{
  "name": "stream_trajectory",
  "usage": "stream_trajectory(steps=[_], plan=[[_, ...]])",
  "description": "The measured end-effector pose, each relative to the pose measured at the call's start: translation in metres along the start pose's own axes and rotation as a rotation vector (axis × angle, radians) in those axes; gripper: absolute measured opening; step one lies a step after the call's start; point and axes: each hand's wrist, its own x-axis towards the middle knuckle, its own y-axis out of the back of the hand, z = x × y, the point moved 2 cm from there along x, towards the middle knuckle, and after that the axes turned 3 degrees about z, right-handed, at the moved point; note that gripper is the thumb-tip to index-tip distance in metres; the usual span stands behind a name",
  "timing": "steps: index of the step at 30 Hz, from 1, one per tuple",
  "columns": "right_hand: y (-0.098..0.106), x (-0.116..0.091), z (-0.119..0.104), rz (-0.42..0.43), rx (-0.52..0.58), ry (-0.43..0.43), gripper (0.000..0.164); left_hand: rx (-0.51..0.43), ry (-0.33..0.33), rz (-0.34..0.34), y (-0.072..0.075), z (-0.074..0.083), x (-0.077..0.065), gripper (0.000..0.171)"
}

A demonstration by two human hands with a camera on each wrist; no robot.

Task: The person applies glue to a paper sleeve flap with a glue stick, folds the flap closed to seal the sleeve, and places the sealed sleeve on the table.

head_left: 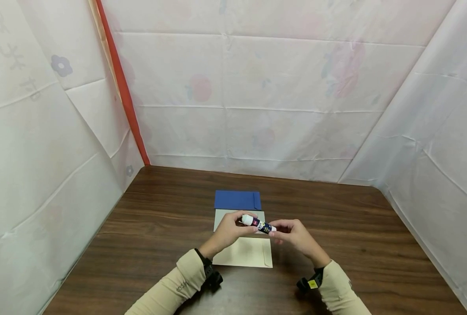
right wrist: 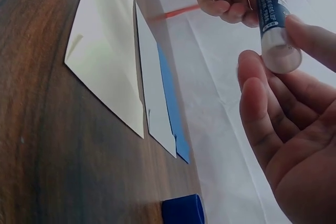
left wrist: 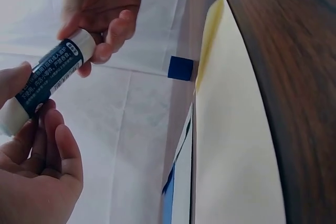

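A glue stick point(head_left: 261, 225) with a dark printed label and white ends is held tilted above the envelopes. My left hand point(head_left: 228, 231) grips one white end between thumb and fingers. At the other white end, the thumb and fingers of my right hand point(head_left: 297, 238) pinch it. Below lies a cream envelope point(head_left: 241, 253), closest to me. Behind it is a pale grey envelope point(head_left: 219, 218), partly covered by my left hand, then a blue envelope point(head_left: 235, 200). A blue cap point(right wrist: 182, 211) rests on the table in the right wrist view; in the head view I cannot make it out.
The dark wood table point(head_left: 146, 245) is bordered by white printed sheets point(head_left: 265, 96) at the back and both sides. A red strip point(head_left: 124, 96) runs down the back left corner. Each wrist wears a black strap with a small camera.
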Motion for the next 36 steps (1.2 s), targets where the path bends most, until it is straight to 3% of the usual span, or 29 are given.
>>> stream_trajectory(steps=[22,30,36], plan=[[-0.0048,-0.0012,0.0022,-0.078,0.023,0.034,0.034,-0.149,0.043,0.001,-0.0003,-0.0023,-0.0002,0.031],[-0.0038,0.0003,0.0023,-0.022,-0.012,0.057,0.028,-0.164,0.051,0.038,-0.0048,-0.0003,-0.0006,0.028],[-0.0042,0.0016,0.0012,0.071,-0.064,0.053,0.024,-0.169,0.051,0.07,-0.0063,0.0003,0.0001,0.026]])
